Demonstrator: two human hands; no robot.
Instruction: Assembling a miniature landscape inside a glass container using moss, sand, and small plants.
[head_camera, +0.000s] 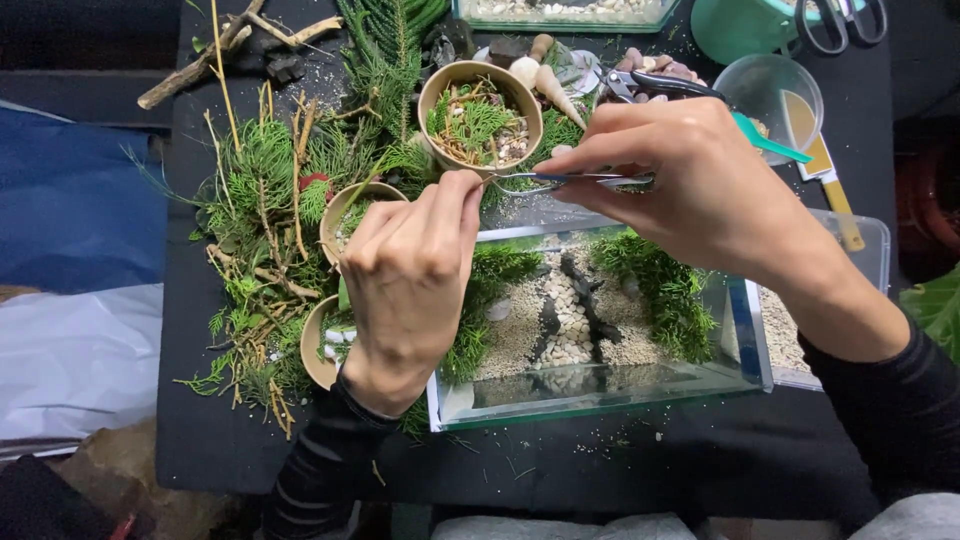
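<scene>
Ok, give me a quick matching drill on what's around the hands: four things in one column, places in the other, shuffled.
Things:
1. tweezers
2. glass tank
3. paper cup with clippings
4. scissors

Places:
A. top right corner of the view
B. held in the right hand, tip meeting the left hand
C. below both hands, holding sand, pebbles and moss
D. just beyond the tweezers, among green sprigs

Pairs: 1-B, 2-C, 3-D, 4-A
</scene>
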